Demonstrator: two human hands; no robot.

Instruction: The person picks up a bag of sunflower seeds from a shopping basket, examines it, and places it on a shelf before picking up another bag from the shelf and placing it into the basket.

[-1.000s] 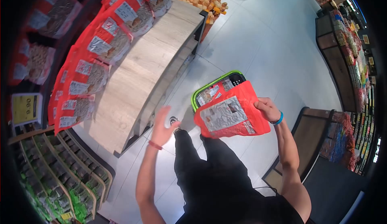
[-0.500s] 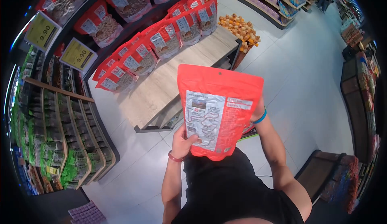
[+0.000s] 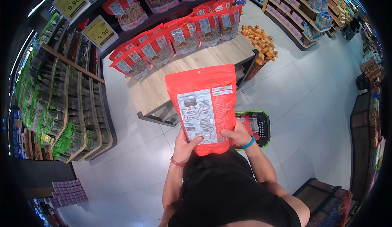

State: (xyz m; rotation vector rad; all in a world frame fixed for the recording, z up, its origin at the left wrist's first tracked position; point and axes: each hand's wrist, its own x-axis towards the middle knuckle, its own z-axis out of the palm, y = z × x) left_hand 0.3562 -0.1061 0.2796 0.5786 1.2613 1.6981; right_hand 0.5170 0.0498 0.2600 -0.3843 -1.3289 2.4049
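A red stand-up snack pouch [image 3: 223, 104] is held upright in front of my body, its printed back panel with a pale map-like label facing me. My left hand [image 3: 185, 146] grips the pouch's lower left edge, thumb across the label. On the lower right corner, my right hand [image 3: 238, 136] is closed, thumb on the front and fingers hidden behind. Past the right hand, a black shopping basket [image 3: 265, 129] with a green rim is partly covered by the pouch and hand; a red package [image 3: 249, 123] shows inside it.
Ahead stands a wooden display table [image 3: 157, 88] bearing rows of similar red pouches [image 3: 183, 37], with yellow price signs [image 3: 101, 33] at its left. Green-packaged goods fill a shelf [image 3: 77, 133] on the left. A basket of orange-and-tan items [image 3: 260, 43] stands beyond the table.
My right hand has moved from the pouch's right side down to its lower corner. The pouch has shifted left in view, and the basket now shows more fully.
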